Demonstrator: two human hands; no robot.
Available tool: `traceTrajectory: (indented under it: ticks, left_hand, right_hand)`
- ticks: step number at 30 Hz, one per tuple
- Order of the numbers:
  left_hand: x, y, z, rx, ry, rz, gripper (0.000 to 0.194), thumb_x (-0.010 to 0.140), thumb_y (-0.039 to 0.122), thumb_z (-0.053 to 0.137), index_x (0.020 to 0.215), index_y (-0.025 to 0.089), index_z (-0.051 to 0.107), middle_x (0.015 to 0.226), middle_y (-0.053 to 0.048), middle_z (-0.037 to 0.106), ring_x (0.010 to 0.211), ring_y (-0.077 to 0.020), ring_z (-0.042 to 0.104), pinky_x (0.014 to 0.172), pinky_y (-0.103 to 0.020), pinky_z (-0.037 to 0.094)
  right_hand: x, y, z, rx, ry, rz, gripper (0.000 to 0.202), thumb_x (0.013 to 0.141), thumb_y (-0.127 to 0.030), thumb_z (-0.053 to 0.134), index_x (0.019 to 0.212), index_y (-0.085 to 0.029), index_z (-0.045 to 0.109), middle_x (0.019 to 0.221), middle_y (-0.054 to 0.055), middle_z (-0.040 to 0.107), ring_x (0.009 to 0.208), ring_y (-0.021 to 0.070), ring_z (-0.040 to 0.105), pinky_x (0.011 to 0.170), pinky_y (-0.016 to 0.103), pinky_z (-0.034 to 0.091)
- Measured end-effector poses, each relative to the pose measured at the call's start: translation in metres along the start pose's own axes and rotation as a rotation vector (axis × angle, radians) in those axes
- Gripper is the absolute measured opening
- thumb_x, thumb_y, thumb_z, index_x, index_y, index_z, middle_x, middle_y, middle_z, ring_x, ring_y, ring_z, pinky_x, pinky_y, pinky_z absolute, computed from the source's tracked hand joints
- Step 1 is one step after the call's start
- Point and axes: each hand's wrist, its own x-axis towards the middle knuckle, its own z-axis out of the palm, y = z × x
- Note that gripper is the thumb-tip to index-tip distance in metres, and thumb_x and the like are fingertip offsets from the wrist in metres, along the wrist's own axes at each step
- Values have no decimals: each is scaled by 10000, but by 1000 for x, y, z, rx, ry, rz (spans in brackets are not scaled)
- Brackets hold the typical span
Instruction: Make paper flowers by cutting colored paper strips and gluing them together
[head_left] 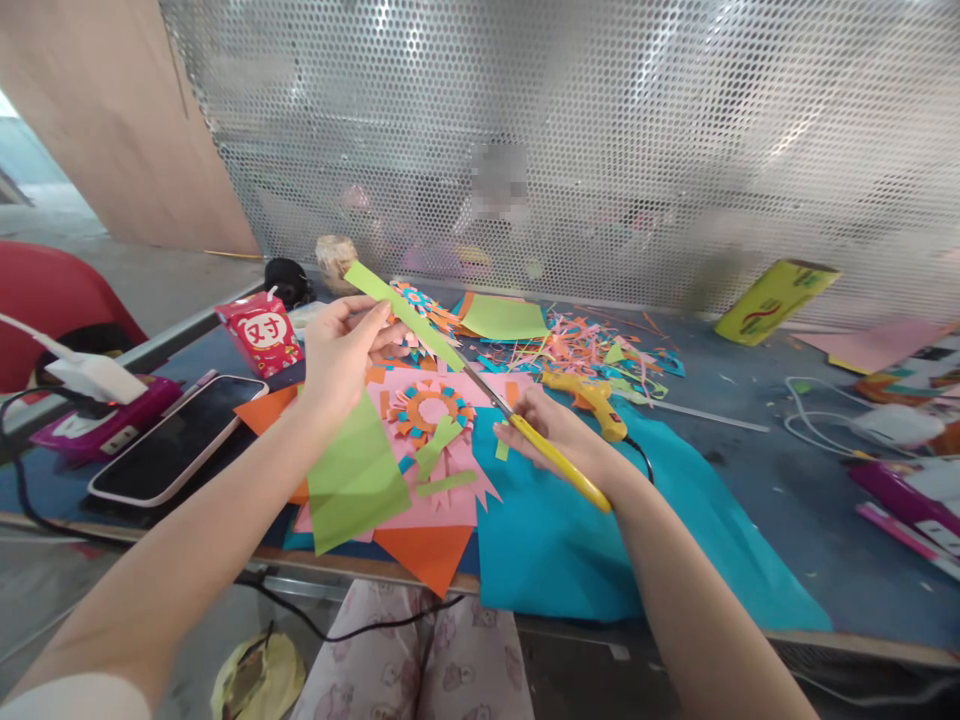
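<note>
A light green paper strip [409, 318] is pinched in my left hand [349, 345], slanting down to the right. My right hand [551, 430] grips yellow-handled scissors [559, 458], whose blades meet the strip's lower right end. Beneath my hands, a pink, orange and blue paper rosette [433, 412] lies on pink paper, with short green pieces [446, 484] on it. A green sheet [352, 475] lies left of the rosette, and a large blue sheet [570, 550] spreads to the right.
A yellow glue gun [592, 400] lies beyond my right hand, near a heap of paper scraps [592, 345]. A phone [180, 437], a purple power strip [109, 420] and a red packet [262, 332] are at left. A yellow-green box [776, 300] stands back right, before a perforated metal panel [600, 130].
</note>
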Motion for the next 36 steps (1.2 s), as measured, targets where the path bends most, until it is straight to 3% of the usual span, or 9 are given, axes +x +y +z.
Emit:
traceTrajectory:
  ticks: [16,36]
  left_hand:
    - [-1,1,1,-44,0,-25,188,662,203,703,744,174,536,655,26,628,555,-128,664,441,-194,523]
    - [2,-5,-2,-13,-5,-16,194,647,222,718,750,172,562,688,8,656,598,-146,679,455,-192,523]
  right_hand:
    - [-2,-5,-1,-38,14,38,374,720,-516,571,729,-223,338,612,-55,407,514,92,388,460,237,292]
    - [-4,-9,-1,-45,47,66,356,720,-497,588,693,-222,363,534,-70,375,424,71,331,405,226,241]
